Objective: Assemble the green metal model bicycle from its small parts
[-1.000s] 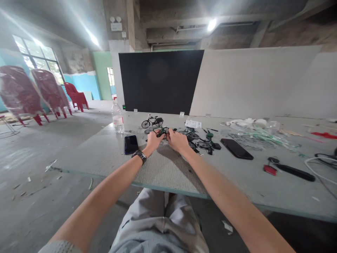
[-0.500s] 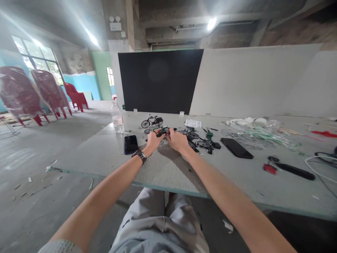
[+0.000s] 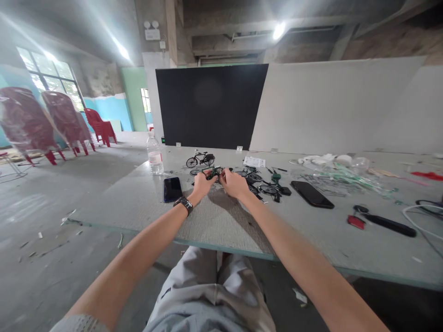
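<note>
Clear plastic bottle [image 3: 154, 156], rough tabletop [image 3: 207, 223]

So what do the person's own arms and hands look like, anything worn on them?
The left hand and right hand are ungloved. A dark wristwatch with a shiny, link-style band circles the left wrist; the right wrist has nothing on it. A light grey, textured fabric sleeve shows on the left arm, leaving the forearm bare. No sleeve shows on the right.
</note>
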### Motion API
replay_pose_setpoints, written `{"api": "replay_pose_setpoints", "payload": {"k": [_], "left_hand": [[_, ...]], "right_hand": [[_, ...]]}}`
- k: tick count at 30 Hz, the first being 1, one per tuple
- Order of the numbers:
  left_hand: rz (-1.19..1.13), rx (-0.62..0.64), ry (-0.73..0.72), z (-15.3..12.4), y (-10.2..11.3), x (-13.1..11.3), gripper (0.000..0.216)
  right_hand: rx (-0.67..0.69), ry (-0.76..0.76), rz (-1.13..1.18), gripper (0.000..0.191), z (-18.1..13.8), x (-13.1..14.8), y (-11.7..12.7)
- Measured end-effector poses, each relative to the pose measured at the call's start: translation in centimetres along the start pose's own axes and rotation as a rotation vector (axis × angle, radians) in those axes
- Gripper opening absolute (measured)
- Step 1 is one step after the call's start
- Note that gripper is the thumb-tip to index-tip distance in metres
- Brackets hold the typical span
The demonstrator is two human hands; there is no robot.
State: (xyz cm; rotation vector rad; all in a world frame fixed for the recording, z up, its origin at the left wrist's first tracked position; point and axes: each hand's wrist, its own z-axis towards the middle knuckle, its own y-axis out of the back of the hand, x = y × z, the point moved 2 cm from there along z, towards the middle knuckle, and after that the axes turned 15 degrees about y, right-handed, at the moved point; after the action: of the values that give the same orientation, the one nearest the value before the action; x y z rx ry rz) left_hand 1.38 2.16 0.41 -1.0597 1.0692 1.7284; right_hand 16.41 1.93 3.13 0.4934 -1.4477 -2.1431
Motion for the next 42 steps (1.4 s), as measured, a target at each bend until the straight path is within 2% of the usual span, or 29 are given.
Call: {"api": "replay_pose_setpoints", "payload": {"k": [10, 16, 19, 24, 30, 33, 38, 42], "left_hand": [[-0.033, -0.031, 0.026, 0.2, 0.0, 0.0, 0.016], [-0.003, -0.012, -0.010, 0.1, 0.1, 0.0, 0.015], [0.008, 0.004, -0.035, 0.0, 0.2, -0.2, 0.013], [0.002, 0.010, -0.050, -0.1, 0.2, -0.3, 0.018], [0.015, 0.011, -0.058, 0.0, 0.2, -0.3, 0.021], [0.021, 0.006, -0.053, 0.0, 0.2, -0.3, 0.022], [0.009, -0.010, -0.033, 0.1, 0.2, -0.3, 0.023], [-0.013, -0.028, -0.013, 0.2, 0.1, -0.1, 0.021]], "right_hand": [[-0.034, 0.093, -0.071, 0.030, -0.2, 0.1, 0.1], [-0.029, 0.177, -0.209, 0.032, -0.3, 0.5, 0.1], [-0.039, 0.179, -0.199, 0.030, -0.4, 0.6, 0.1], [-0.042, 0.059, -0.027, 0.031, -0.2, 0.5, -0.3], [-0.163, -0.131, 0.369, 0.026, 0.6, -0.1, -1.3], [-0.183, -0.160, 0.435, 0.025, 1.1, -0.3, -1.8], [-0.178, -0.130, 0.402, 0.028, 0.9, -0.3, -1.5], [-0.107, -0.007, 0.121, 0.030, 0.1, 0.2, -0.6]]}}
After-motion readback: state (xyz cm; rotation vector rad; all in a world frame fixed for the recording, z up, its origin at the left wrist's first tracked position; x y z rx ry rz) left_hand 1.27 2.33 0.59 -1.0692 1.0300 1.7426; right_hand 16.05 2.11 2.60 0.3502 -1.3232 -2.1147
